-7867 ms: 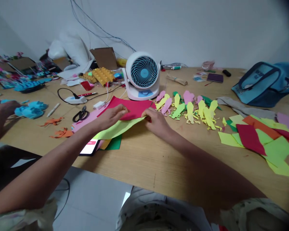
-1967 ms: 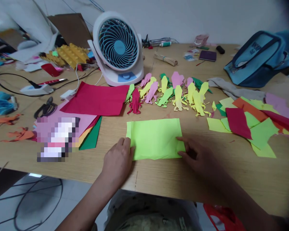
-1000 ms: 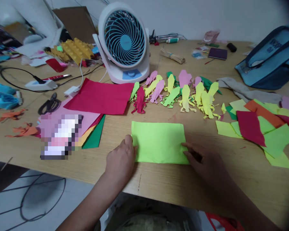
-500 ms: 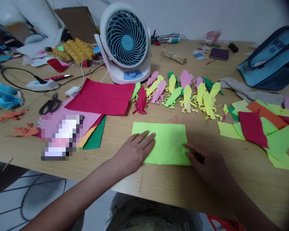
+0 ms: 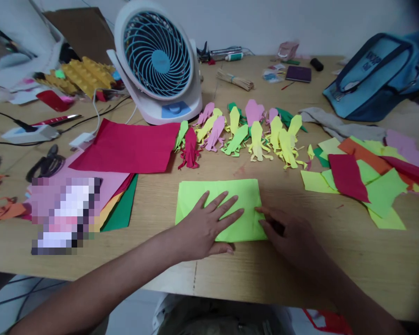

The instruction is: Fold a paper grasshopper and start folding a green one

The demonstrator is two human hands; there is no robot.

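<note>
One lime-green sheet (image 5: 192, 197) lies flat on the wooden table (image 5: 265, 274), in front of the person. Two hands are at it. The left hand (image 5: 206, 228) is spread wide open, palm down, its four fingers fanned across the sheet and its thumb out past the near edge; it grasps nothing. The right hand (image 5: 293, 232) is half curled at the sheet's right edge, forefinger and thumb tips close together there; whether they pinch the paper cannot be told. Just beyond the sheet stands a row of folded paper figures (image 5: 256, 139) in pink, yellow and green, more than ten, overlapping too much for an exact count, with exactly one red figure (image 5: 190, 149) near the left end. Left of them lies one large red sheet (image 5: 129, 149), partly over a stack of coloured sheets (image 5: 120, 209), on which one phone (image 5: 66, 214), blurred out, rests. Two orange figures (image 5: 7, 209) show at the left edge. To the right is one loose pile of paper pieces (image 5: 384, 190), one red piece on top near its middle. Farther back are one fan (image 5: 160, 60), one bundle of sticks (image 5: 234, 79), one purple notebook (image 5: 298, 74) and one blue bag (image 5: 370, 79).
</note>
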